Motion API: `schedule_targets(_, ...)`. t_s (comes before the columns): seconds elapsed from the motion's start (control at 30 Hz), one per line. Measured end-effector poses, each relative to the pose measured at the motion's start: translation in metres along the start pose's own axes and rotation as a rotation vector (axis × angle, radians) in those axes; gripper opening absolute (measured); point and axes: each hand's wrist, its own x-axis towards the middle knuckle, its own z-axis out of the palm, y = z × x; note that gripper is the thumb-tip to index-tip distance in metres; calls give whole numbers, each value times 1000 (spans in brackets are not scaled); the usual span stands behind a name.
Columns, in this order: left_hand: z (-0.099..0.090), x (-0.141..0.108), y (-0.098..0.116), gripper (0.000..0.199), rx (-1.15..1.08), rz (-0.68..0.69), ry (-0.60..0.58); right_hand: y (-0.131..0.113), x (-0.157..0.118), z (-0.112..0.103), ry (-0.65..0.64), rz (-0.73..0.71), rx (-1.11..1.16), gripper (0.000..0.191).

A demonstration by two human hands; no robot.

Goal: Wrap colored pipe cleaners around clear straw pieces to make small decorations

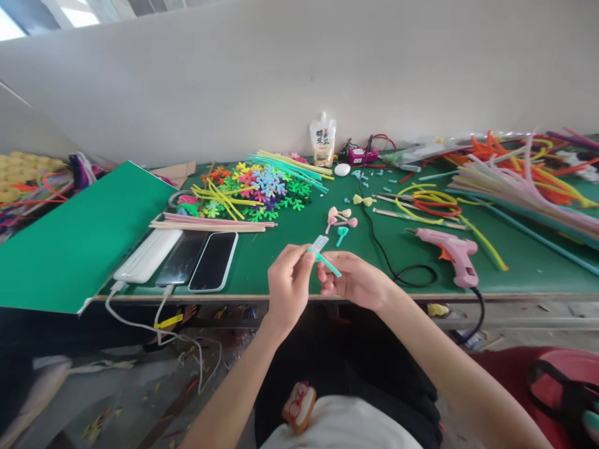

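Note:
My left hand is closed in a pinch at the table's front edge, holding a teal pipe cleaner and a clear flat strip that sticks up past the fingertips. From the other side, my right hand curls its fingers about the teal stem; the exact contact is partly hidden. Just beyond both hands lie a small teal shaped piece and several pink and cream ones. A yellow bow-shaped piece sits farther back.
Right of my hands, a pink glue gun rests with its cord over the edge. Phones and a white power bank lie left, beside a green board. Behind are colourful snowflake-like shapes, a pouch and pipe cleaner bundles.

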Motion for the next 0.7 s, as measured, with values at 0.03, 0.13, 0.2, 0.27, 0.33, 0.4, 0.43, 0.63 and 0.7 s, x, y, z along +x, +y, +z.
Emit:
schedule_targets(0.03, -1, 0, 1, 18, 33, 41, 7, 0, -1, 1, -14, 32, 89, 16)
schedule_targets(0.13, -2, 0, 4, 15, 121, 154, 36, 1, -3, 6, -23, 107, 273, 18)
schedule_targets(0.2, -2, 0, 4, 14, 160, 203, 59, 3, -4, 10, 13, 111, 332, 25)
schedule_targets(0.27, -2, -1, 3, 14, 188, 231, 80, 4, -5, 13, 51, 95, 349, 28)
schedule_targets(0.33, -1, -1, 3, 14, 208, 253, 92, 5, -5, 15, 62, 80, 356, 27)
schedule_targets(0.4, -1, -2, 2, 14, 221, 272, 100, 7, -4, 16, 52, 74, 372, 22)
schedule_targets(0.43, 0, -2, 2, 14, 227, 277, 105, 9, -3, 16, 48, 68, 382, 20)
schedule_targets(0.63, 3, -4, 2, 16, 267, 281, 147, 15, 0, 20, 102, -8, 400, 15)
schedule_targets(0.7, 4, -4, 1, 16, 284, 285, 167, 17, 0, 23, 147, -42, 401, 16)
